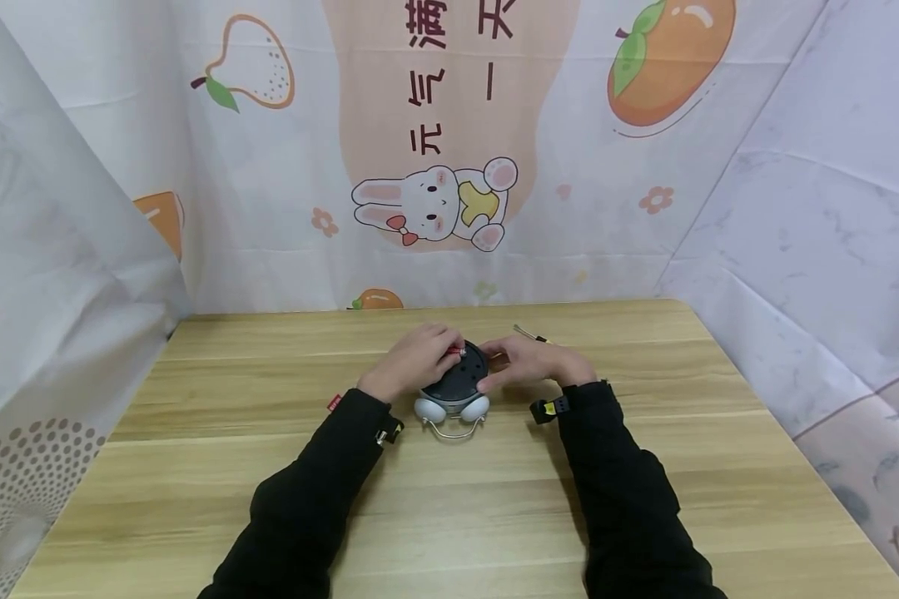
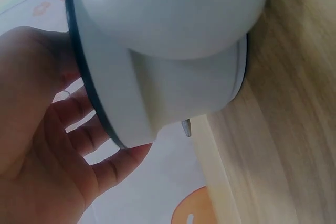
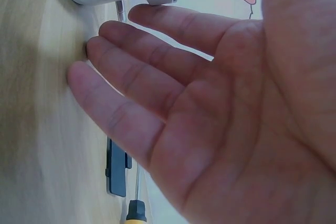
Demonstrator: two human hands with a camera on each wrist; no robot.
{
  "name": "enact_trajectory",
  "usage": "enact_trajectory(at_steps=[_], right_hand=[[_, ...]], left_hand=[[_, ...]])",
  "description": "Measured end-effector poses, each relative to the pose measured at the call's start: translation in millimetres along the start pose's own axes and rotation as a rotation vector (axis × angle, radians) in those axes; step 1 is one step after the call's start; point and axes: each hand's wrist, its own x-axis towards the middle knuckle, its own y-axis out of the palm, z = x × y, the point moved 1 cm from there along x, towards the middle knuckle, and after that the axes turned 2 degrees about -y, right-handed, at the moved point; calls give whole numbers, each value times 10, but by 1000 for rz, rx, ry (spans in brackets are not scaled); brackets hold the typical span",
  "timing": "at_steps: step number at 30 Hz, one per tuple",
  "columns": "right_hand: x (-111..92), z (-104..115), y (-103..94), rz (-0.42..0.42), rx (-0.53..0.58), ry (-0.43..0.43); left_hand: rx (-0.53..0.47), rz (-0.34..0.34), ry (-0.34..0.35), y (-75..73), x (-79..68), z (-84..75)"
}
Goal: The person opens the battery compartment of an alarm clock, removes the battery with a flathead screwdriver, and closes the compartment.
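A white twin-bell alarm clock (image 1: 453, 408) lies face down on the table, its round dark back (image 1: 457, 384) upward and its two bells and wire handle toward me. My left hand (image 1: 417, 359) reaches over the back from the left and pinches a small red battery (image 1: 455, 351) with a silver end at the far part of the back. Its fingers curl beside the rim in the left wrist view, where the battery is hidden. From the right, my right hand (image 1: 528, 360) holds the clock's edge between thumb and index finger; its other fingers (image 3: 126, 77) extend loosely below the clock.
Behind the right hand lies a screwdriver (image 3: 136, 211) with a yellow and black handle, its shaft showing in the head view too. Beside it is a small dark cover (image 3: 116, 169). A printed cloth (image 1: 270, 208) hangs along the table's far edge.
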Motion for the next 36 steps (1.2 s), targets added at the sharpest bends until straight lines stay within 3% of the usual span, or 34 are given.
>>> enact_trajectory(at_steps=[4,7,15,24,36], right_hand=[[-2,-2,-10,0,-7,-1],[-5,10,-17,-4,-15,2],[-33,38,-41,-27,-3,13],[-6,62,18,-7,10,14],[-5,25,3,-22,-13,38]], left_hand=[[9,-24,-29,-69,-82,10],[1,-44,-88,-154,-180,61],[-42,-94,-261,-303,-449,380],[-65,3,-491,-358,-874,806],[-45,67,-539,-348,-947,983]])
